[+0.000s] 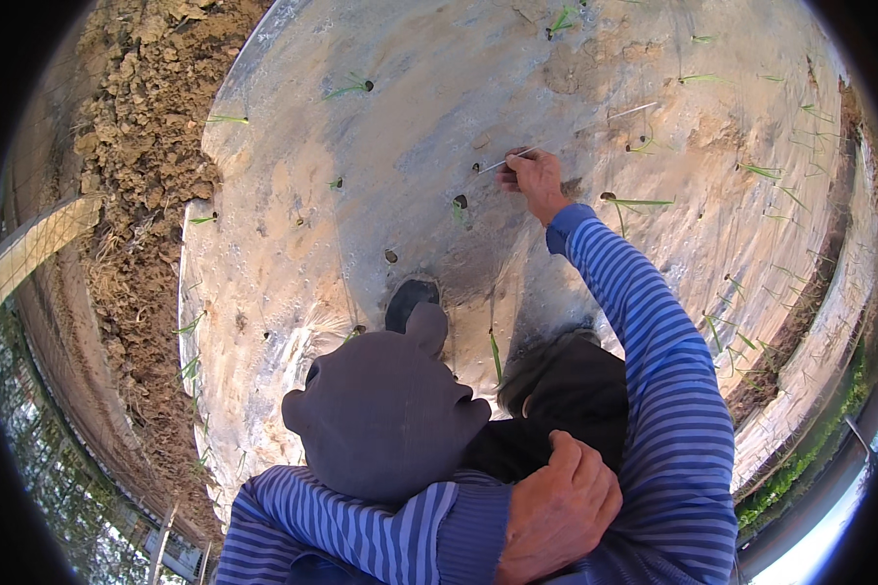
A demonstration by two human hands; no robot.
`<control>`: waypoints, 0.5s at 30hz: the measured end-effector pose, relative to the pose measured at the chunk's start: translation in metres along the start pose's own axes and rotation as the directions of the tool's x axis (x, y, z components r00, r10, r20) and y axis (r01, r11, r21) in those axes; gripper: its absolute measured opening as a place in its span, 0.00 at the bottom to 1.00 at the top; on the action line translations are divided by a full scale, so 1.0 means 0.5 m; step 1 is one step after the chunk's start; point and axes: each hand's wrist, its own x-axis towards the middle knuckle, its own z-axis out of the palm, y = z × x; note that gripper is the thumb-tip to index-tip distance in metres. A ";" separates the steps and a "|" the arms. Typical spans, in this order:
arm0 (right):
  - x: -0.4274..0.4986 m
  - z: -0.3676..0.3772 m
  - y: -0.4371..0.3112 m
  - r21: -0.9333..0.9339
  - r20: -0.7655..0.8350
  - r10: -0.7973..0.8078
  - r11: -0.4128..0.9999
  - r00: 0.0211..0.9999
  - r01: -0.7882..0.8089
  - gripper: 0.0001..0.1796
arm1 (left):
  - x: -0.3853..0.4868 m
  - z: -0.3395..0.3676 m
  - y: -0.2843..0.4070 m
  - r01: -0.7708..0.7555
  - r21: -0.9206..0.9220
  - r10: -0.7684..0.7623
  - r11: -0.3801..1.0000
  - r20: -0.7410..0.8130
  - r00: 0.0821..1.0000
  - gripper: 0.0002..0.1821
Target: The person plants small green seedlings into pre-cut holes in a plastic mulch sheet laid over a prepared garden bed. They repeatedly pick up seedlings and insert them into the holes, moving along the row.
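Observation:
My right hand (535, 181) pinches a thin pale rod (492, 168) slanting over a soil-smeared plastic mulch film (410, 139). The rod's lower end is close to a small hole (475, 167) in the film. A larger planting hole (459, 201) with a little green in it lies just below and to the left. My left hand (565, 501) rests curled by my lap, its palm hidden; I cannot tell if it holds anything. Near it are black trousers (574, 398) and a smooth, rounded dark grey form (388, 413), which I cannot identify.
Grass-like seedlings (644, 202) sprout from holes across the film. Another pale thin length (633, 110) lies up and right of the rod; whether they join is unclear. Loose clods of soil (150, 131) border the film at left. Another film-covered bed (797, 406) runs along the right.

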 end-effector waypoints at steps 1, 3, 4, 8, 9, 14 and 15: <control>0.004 -0.001 -0.003 -0.002 -0.009 -0.004 1.000 1.000 0.004 0.07 | 0.001 0.002 0.003 0.022 -0.001 -0.022 1.000 -0.018 1.000 0.20; 0.009 0.001 -0.005 0.001 -0.019 0.009 1.000 1.000 -0.009 0.07 | 0.002 0.005 0.008 0.076 -0.008 -0.076 0.997 -0.049 0.996 0.19; 0.012 -0.001 -0.007 0.002 -0.028 0.010 1.000 1.000 -0.010 0.07 | 0.001 0.006 0.009 0.073 0.006 -0.072 0.997 -0.079 0.994 0.19; 0.035 -0.030 -0.026 -0.087 -0.064 -0.015 0.996 0.998 0.009 0.07 | -0.004 0.007 0.009 0.055 0.033 -0.050 0.998 -0.139 0.989 0.18; 0.045 -0.043 -0.036 -0.130 -0.071 -0.027 0.991 0.997 0.017 0.08 | -0.005 0.006 0.008 0.049 0.038 -0.043 0.998 -0.139 0.989 0.18; 0.086 -0.082 -0.066 -0.382 0.172 -0.461 0.783 0.871 0.490 0.08 | -0.003 0.009 0.011 0.055 0.067 -0.044 0.996 -0.148 0.988 0.18; 0.094 -0.085 -0.070 -0.432 0.262 -0.513 0.695 0.817 0.575 0.09 | -0.002 0.011 0.012 0.059 0.068 -0.048 0.996 -0.148 0.988 0.18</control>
